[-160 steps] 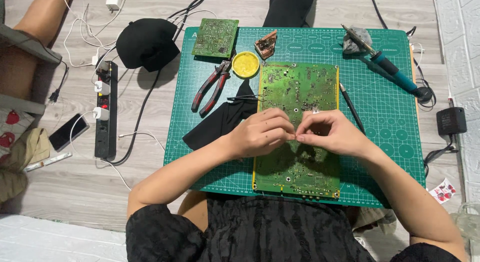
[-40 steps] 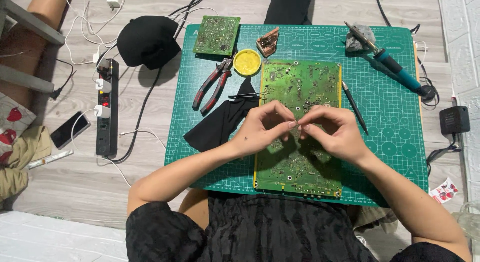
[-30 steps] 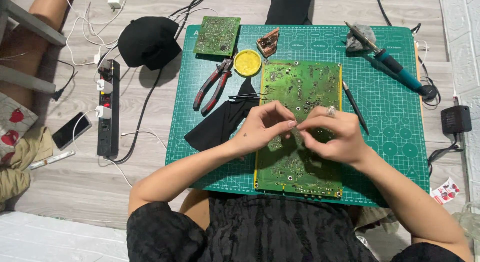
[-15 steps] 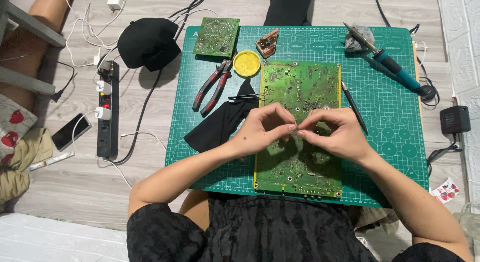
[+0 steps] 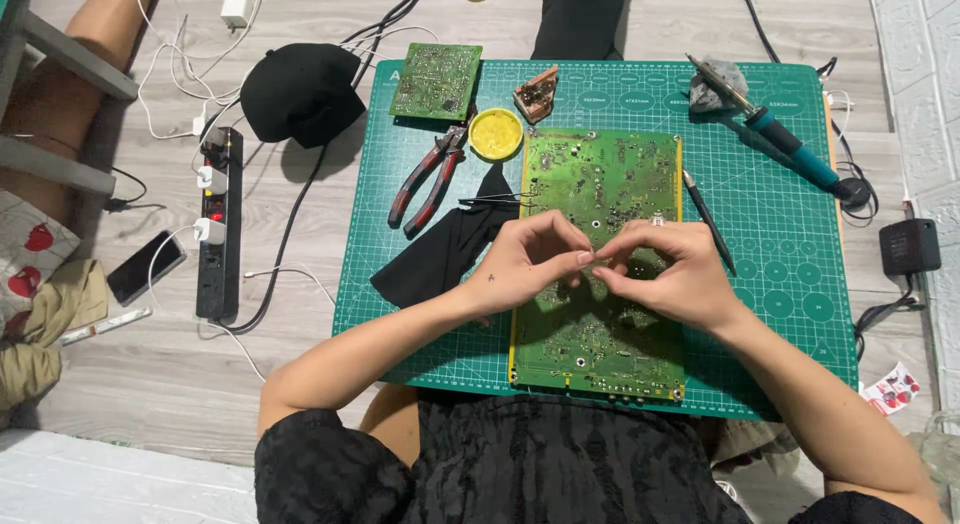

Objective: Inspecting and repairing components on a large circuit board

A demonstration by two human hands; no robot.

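Observation:
A large green circuit board [image 5: 600, 179] lies flat on a green cutting mat [image 5: 790, 254] in front of me. Both hands hover over the board's middle with their fingertips meeting. My left hand [image 5: 522, 262] and my right hand [image 5: 668, 272] pinch a small pale piece [image 5: 590, 263] between thumbs and forefingers; it is too small to identify. The hands hide the board beneath them. Thin tweezers [image 5: 495, 198] lie just left of the board, next to my left hand.
On the mat are red-handled pliers [image 5: 428, 179], a yellow round tin [image 5: 496, 134], a small circuit board [image 5: 436, 81], a copper-coloured part [image 5: 538, 94], a teal-handled soldering iron [image 5: 790, 144], a black pen-like tool [image 5: 708, 220] and a black cloth [image 5: 440, 256]. A power strip [image 5: 218, 224], cap [image 5: 300, 92] and phone [image 5: 147, 267] lie on the floor at left.
The hands have stayed over the board's middle with only small finger movements; the right hand's fingers shifted slightly against the left. Nothing else has moved.

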